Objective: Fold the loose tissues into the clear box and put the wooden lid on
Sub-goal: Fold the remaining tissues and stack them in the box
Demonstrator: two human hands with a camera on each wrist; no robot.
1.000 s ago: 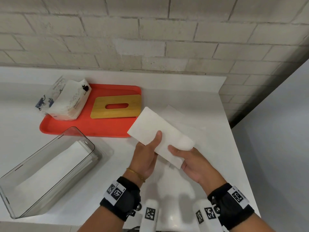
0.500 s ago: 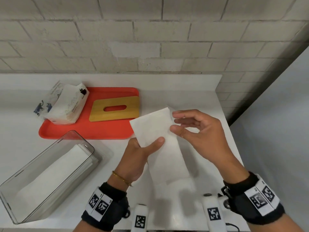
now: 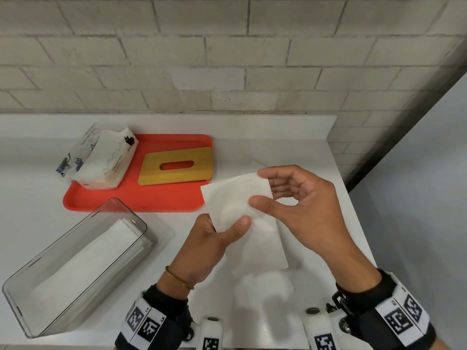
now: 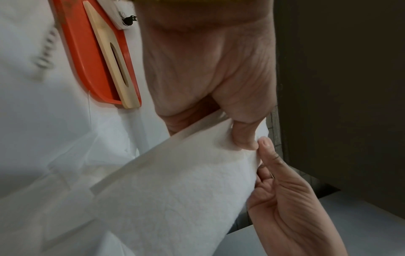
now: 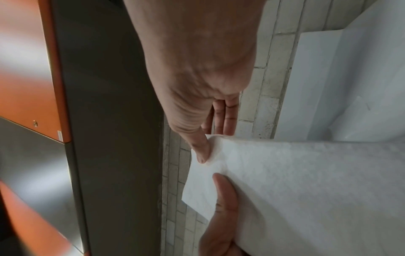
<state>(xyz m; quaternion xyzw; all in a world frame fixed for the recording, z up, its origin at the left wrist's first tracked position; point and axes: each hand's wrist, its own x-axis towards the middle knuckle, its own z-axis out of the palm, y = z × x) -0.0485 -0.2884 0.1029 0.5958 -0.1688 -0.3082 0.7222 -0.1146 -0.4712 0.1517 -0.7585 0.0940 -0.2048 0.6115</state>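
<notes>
I hold a white tissue [image 3: 230, 198] above the counter with both hands. My left hand [image 3: 227, 223] pinches its left edge, thumb on top. My right hand [image 3: 260, 188] pinches the top right corner between thumb and fingers. In the left wrist view the tissue [image 4: 175, 190] curves under my left thumb; in the right wrist view the tissue [image 5: 306, 181] sits under my right thumb. The clear box [image 3: 32, 322] stands at the front left with folded tissues [image 3: 83, 263] inside. The wooden lid [image 3: 177, 176] lies flat on the red tray [image 3: 131, 200].
An opened tissue pack [image 3: 103, 160] rests on the tray's left end. Another loose tissue's corner [image 3: 254, 163] shows on the white counter [image 3: 290, 137] behind my hands. A brick wall runs along the back, and the counter ends at the right.
My right hand left the tissue's near edge, rose, and took hold of its far right corner. The tissue now hangs lengthwise from my left hand's pinch.
</notes>
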